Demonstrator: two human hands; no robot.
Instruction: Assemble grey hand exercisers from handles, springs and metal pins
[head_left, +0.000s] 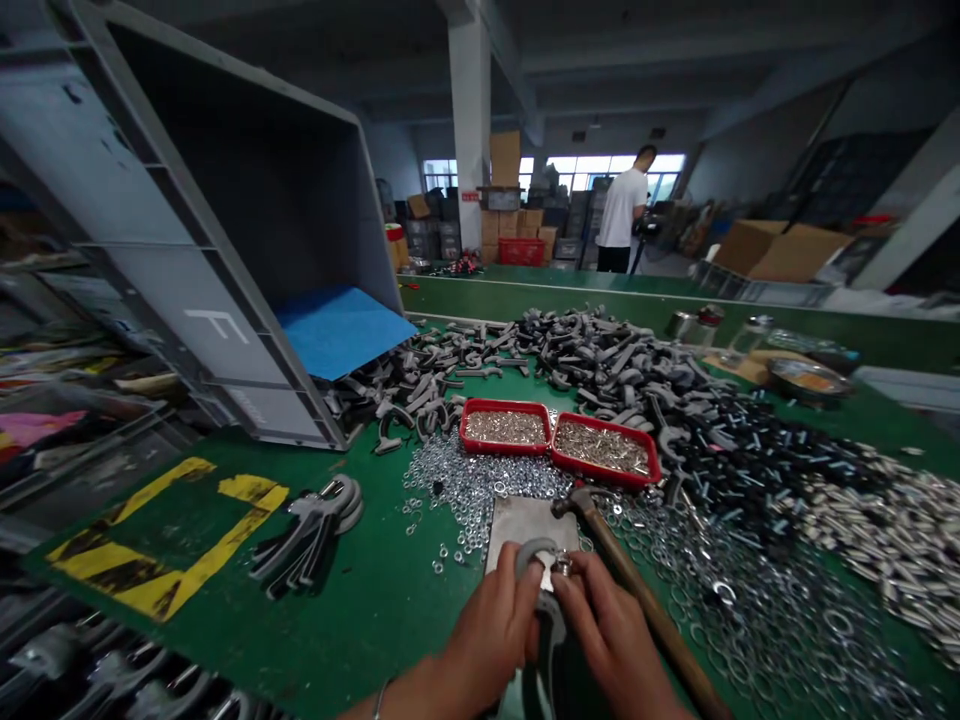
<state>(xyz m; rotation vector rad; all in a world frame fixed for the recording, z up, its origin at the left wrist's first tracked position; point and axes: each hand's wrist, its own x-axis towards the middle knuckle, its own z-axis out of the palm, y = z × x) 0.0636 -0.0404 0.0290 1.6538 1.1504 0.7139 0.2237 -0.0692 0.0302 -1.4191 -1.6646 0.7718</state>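
Checking the hand positions first: left hand [491,635] closed around a grey metal bracket [536,558], fingers wrapped on its curved end. Right hand [611,625] closed to a pinch, fingertips on a small silver part [562,565], probably a nut, at the bracket's end; thread engagement hidden by fingers. Bracket sits between both hands, above a steel plate [531,528], near the near edge of the green tabletop [352,620].

Hammer [645,610] lies just right of the plate, head by its top edge, wooden handle running toward the near edge beside the right hand. Two red trays [604,450] of small silver parts sit beyond the plate, in a spill of loose washers [480,490]. Behind them, a heap of grey brackets [600,360]; to the right, black bolts [757,460] and silver bolts [877,530]. Grey crate [202,230] tipped on its side at the far left corner.

Risks:
- Nut slips from the pinch, likely from cross-threading or a poor grip, and gets lost among the washers.
- Right wrist catches the hammer handle and shifts the head across the plate.
- Bracket slides if the plate moves on the mat.
- Loose parts mix where the piles meet, so a wrong washer or bolt gets picked.
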